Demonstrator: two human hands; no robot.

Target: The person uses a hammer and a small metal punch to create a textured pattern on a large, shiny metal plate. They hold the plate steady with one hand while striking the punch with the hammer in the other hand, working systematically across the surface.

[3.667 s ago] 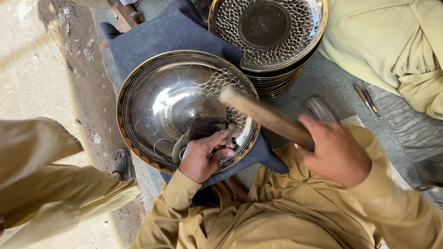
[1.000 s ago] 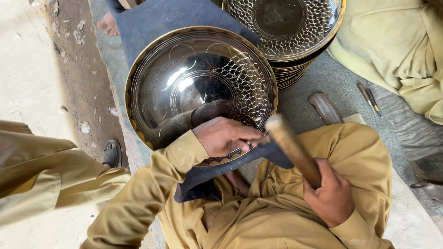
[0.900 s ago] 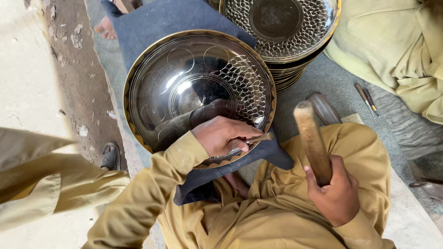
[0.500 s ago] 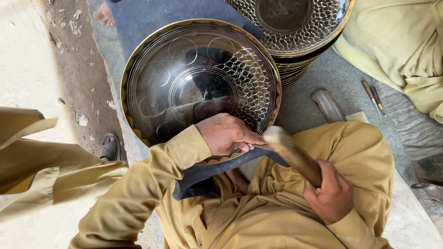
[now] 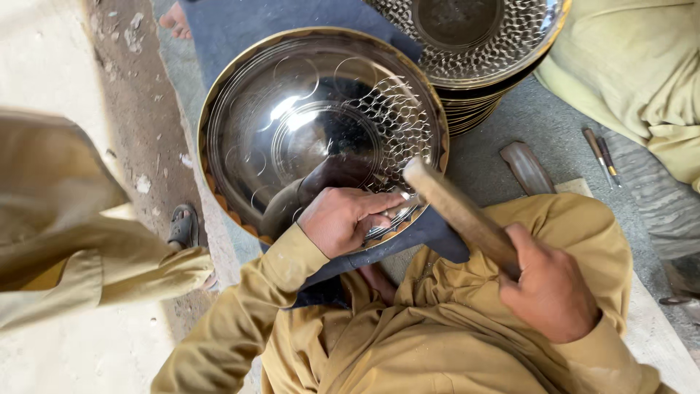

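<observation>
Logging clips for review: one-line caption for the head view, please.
Left hand rests on a shiny metal bowl; right hand holds a wooden mallet over its rim.

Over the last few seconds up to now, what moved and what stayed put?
The right hand swung the wooden mallet up, then back down; its head is again by the left hand. That hand slid from inside the round shiny metal tray to its near rim. Both grips held; the stack of patterned metal trays stayed put.

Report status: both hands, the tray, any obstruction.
Left hand pressed on round shiny metal tray. Right hand grips wooden mallet. Nothing blocking.
</observation>
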